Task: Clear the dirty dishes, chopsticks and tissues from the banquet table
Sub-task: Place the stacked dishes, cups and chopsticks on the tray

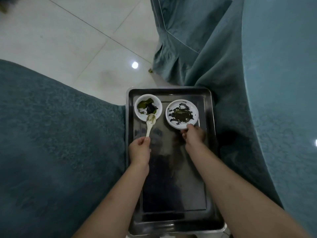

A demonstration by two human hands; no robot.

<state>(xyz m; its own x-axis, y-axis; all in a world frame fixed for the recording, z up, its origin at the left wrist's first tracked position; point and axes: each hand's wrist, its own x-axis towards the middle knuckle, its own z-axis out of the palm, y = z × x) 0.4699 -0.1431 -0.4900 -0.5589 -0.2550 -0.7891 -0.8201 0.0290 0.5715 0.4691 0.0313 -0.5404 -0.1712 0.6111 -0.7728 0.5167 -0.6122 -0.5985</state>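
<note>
Clearing is barely begun: 2 dishes sit on the tray (208, 152) at frame centre, spoon (150, 123) pinched by the left hand (139, 148), plate (182, 114) gripped by the right hand (193, 136).

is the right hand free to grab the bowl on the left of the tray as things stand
Probably not yet: the right hand grips the plate rim, and the left hand holds a spoon across the bowl.

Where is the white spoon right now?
In the head view, the white spoon is over the metal tray, its scoop resting on the near rim of the small bowl, its handle pinched by the left hand.
</note>
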